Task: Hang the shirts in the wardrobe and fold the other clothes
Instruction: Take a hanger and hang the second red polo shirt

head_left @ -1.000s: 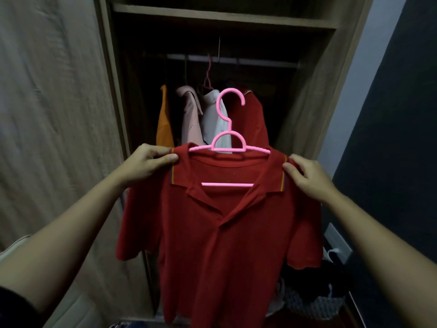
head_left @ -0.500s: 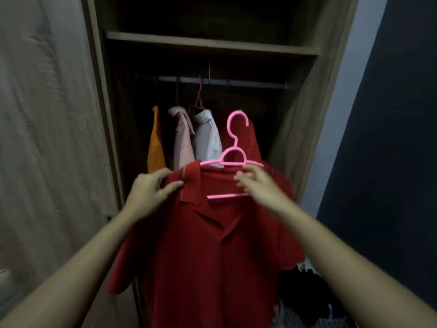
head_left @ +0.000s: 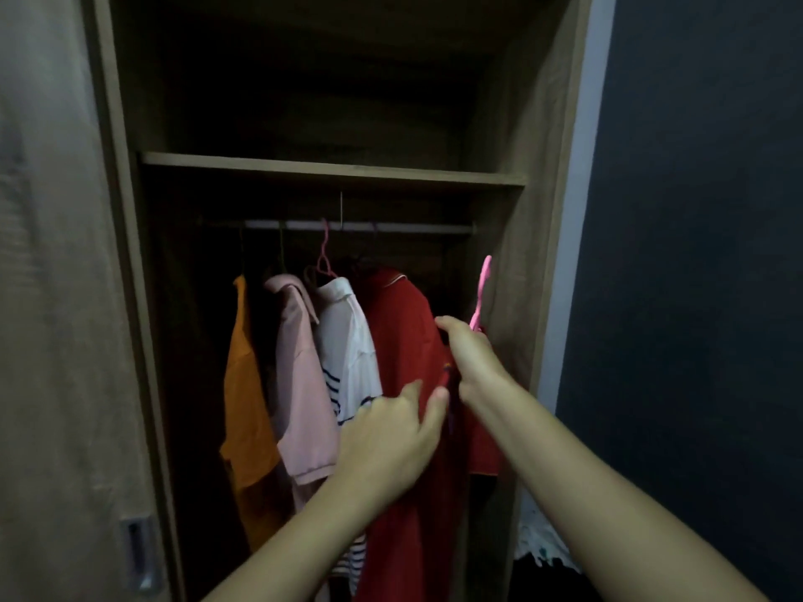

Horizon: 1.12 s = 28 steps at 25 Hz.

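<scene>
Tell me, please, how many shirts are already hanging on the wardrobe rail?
4: an orange shirt far left, then a pink shirt, a white striped shirt, and a red shirt. More may be hidden in the dark.

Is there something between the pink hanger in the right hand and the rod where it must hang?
Nothing visible blocks it. The pink hanger, held by the right hand, points its hook up toward the rod. That right end of the rod is bare; the other shirts hang further left.

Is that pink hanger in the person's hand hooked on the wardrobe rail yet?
Not yet. The pink hanger hook stands below the rail, free, while the right hand holds it.
</scene>
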{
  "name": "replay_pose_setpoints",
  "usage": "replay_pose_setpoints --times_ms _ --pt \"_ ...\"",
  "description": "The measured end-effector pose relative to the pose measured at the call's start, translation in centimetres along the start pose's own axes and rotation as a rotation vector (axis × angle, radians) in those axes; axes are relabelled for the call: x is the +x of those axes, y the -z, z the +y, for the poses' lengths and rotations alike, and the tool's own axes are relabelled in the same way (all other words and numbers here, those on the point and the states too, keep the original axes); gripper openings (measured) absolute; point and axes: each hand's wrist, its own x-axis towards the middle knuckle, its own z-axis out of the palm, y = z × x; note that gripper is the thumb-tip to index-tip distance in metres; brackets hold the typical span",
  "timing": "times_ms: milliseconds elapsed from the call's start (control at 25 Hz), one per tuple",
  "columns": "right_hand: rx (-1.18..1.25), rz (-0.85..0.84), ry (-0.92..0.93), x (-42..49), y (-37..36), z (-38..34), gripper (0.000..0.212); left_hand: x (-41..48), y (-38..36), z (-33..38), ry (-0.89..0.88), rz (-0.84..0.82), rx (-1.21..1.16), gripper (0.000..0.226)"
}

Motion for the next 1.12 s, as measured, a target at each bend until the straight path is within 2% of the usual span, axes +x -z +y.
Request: replay_pose_setpoints --times_ms 80,120,200,280,400,480,560,600,640,680,720,760,840,920,1040,1120 --pt "-0.095 0.050 0.042 1.3 1.8 -1.3 0.027 2.5 0.0 -0.8 0.032 0.072 -0.122 0.043" --pt "-0.158 0.076 0.059 2.2 2.8 -1.7 0.027 4.0 -0.3 -1.0 0.049 0.124 -0.148 0.039" --pt "-0.316 0.085 0.097 4.3 4.2 -2.3 0.036 7.8 -1.4 -1.4 0.039 0.217 -0.103 0.037" --pt "-0.490 0.057 0.171 6.1 4.8 -2.6 0.029 12.3 -3.0 -1.3 0.005 0.269 -0.012 0.036" --pt "-0.782 0.055 0.322 8.9 5.3 -2.9 0.021 18.9 -5.7 -0.9 -0.031 0.200 0.126 0.041" --pt "-0.994 0.049 0.459 10.9 5.4 -3.4 0.024 22.5 -7.5 -0.8 -0.002 0.070 0.170 0.049" --pt "-1.204 0.050 0.594 12.9 5.2 -4.2 0.031 24.6 -9.5 -1.5 0.079 0.007 0.161 0.050" --pt "-1.287 0.057 0.640 13.9 5.1 -4.5 0.037 25.1 -10.4 -2.2 0.130 0.038 0.134 0.049" --pt "-1.348 0.059 0.670 14.9 4.8 -4.7 0.044 25.2 -11.3 -3.0 0.160 0.137 0.086 0.045" --pt "-1.397 0.052 0.673 16.1 4.6 -4.8 0.050 25.0 -11.9 -3.6 0.178 0.251 0.034 0.038" --pt "-1.439 0.037 0.661 17.4 4.2 -4.7 0.054 24.9 -12.2 -4.1 0.184 0.304 -0.007 0.030" --pt "-1.473 0.025 0.642 18.7 3.6 -4.5 0.056 25.0 -12.4 -4.5 0.164 0.335 -0.025 0.031" --pt "-1.531 0.011 0.598 20.8 2.1 -4.0 0.058 25.4 -12.9 -4.5 0.106 0.285 0.011 0.053" --pt "-1.573 0.004 0.587 22.3 0.6 -3.7 0.059 25.7 -12.9 -3.9 0.092 0.212 0.086 0.061" --pt "-1.609 0.002 0.612 24.9 -1.0 -4.1 0.052 26.2 -13.3 -4.3 0.027 0.307 0.093 0.069" --pt "-1.639 0.008 0.634 26.7 -1.8 -4.8 0.041 26.5 -13.5 -4.6 0.017 0.300 0.127 0.072"
